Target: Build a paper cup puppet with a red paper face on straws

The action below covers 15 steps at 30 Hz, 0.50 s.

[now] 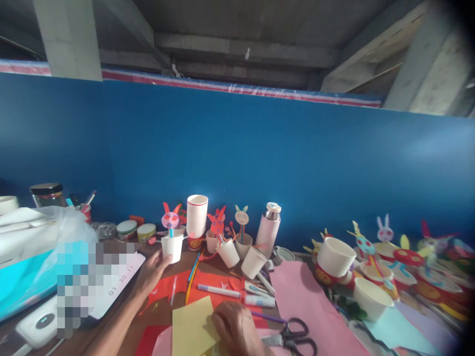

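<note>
My left hand [154, 272] grips a white paper cup [171, 249] near its base, thumb on the front. A pink paper rabbit face [170, 219] with red ears stands up from this cup on a blue stick. My right hand [237, 324] is closed, fingers curled under, on the right part of a yellow paper sheet [193, 321]; whatever is inside it is hidden. Black-handled scissors [293, 336] lie just right of that hand, close to a purple stick [269, 317]. Beyond it are a capped marker [218, 290] and red paper [166, 284].
Behind stand stacked paper cups [197, 217], a pink thermos [267, 228] and two tipped cups, one a white cup [254, 262]. Pink paper [308, 296] spreads rightward, towards several rabbit-topped cups. At left are a digital timer [115, 287] and a plastic bag [70, 225]. A blue partition [222, 148] rises behind.
</note>
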Each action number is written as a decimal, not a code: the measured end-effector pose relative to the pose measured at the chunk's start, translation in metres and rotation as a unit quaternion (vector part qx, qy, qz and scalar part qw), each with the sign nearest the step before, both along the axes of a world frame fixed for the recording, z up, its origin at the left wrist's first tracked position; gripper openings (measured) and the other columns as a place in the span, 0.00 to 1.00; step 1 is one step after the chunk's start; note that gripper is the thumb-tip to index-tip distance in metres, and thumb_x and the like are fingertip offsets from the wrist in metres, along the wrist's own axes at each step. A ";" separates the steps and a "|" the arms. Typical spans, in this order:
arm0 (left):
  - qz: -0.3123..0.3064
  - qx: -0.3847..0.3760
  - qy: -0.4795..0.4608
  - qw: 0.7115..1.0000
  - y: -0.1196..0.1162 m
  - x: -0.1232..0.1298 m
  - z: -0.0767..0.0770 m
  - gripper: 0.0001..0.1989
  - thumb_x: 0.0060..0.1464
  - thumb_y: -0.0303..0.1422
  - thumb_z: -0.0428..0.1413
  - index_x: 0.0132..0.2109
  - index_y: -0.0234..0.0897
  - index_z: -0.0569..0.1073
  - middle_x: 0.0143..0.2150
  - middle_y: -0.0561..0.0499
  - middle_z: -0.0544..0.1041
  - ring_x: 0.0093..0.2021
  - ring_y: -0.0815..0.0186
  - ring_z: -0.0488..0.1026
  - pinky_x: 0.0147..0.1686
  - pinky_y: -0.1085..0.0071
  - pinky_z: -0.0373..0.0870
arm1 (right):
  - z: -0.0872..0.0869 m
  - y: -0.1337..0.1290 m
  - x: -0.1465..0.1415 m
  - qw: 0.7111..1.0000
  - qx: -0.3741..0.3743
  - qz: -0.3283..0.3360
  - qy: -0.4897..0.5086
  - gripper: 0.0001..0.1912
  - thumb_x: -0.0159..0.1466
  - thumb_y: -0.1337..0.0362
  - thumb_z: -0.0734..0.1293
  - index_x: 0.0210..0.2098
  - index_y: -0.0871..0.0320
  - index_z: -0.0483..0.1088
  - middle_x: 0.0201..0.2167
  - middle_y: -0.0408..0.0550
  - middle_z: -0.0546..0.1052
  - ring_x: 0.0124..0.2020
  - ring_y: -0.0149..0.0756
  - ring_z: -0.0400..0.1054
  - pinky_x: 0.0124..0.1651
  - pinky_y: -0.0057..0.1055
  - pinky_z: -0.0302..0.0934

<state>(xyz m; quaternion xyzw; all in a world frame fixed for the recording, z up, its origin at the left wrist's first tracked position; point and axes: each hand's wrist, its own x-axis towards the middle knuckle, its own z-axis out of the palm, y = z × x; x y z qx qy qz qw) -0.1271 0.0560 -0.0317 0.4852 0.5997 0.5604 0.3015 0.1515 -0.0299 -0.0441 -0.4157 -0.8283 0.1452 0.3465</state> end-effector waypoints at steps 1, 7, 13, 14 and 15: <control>-0.003 0.001 0.001 1.000 -0.001 0.000 0.001 0.17 0.44 0.42 0.56 0.40 0.37 0.72 0.42 0.46 0.79 0.47 0.56 0.73 0.42 0.70 0.71 | 0.000 0.000 0.000 1.000 0.001 0.001 -0.001 0.08 0.62 0.65 0.59 0.28 0.56 0.66 0.25 0.42 0.72 0.28 0.30 0.65 0.34 0.24 0.54; -0.017 -0.008 0.017 1.000 -0.003 -0.001 0.004 0.17 0.43 0.42 0.55 0.40 0.37 0.73 0.40 0.47 0.80 0.45 0.55 0.74 0.40 0.69 0.71 | 0.003 0.001 -0.001 1.000 -0.002 0.004 -0.004 0.09 0.62 0.66 0.59 0.27 0.57 0.66 0.24 0.43 0.72 0.27 0.30 0.65 0.32 0.23 0.54; -0.014 -0.015 0.029 0.999 -0.001 -0.001 0.001 0.19 0.44 0.41 0.55 0.42 0.36 0.72 0.41 0.46 0.80 0.45 0.55 0.74 0.42 0.67 0.70 | 0.001 0.001 -0.001 1.000 -0.011 0.000 -0.002 0.08 0.62 0.67 0.59 0.27 0.57 0.66 0.25 0.43 0.72 0.28 0.30 0.65 0.33 0.23 0.54; -0.014 -0.016 0.031 0.999 0.000 -0.001 0.000 0.18 0.44 0.41 0.55 0.42 0.36 0.72 0.41 0.46 0.80 0.45 0.55 0.74 0.43 0.68 0.70 | 0.001 0.001 0.000 1.000 -0.013 0.001 -0.002 0.08 0.62 0.67 0.59 0.28 0.57 0.66 0.25 0.43 0.72 0.28 0.30 0.65 0.34 0.23 0.54; -0.014 -0.018 0.033 0.999 0.000 -0.001 -0.001 0.18 0.44 0.41 0.55 0.42 0.37 0.73 0.41 0.46 0.80 0.46 0.55 0.74 0.42 0.68 0.70 | 0.001 0.001 0.000 1.000 -0.015 0.000 -0.001 0.07 0.62 0.66 0.59 0.28 0.57 0.66 0.26 0.43 0.72 0.29 0.30 0.65 0.34 0.23 0.54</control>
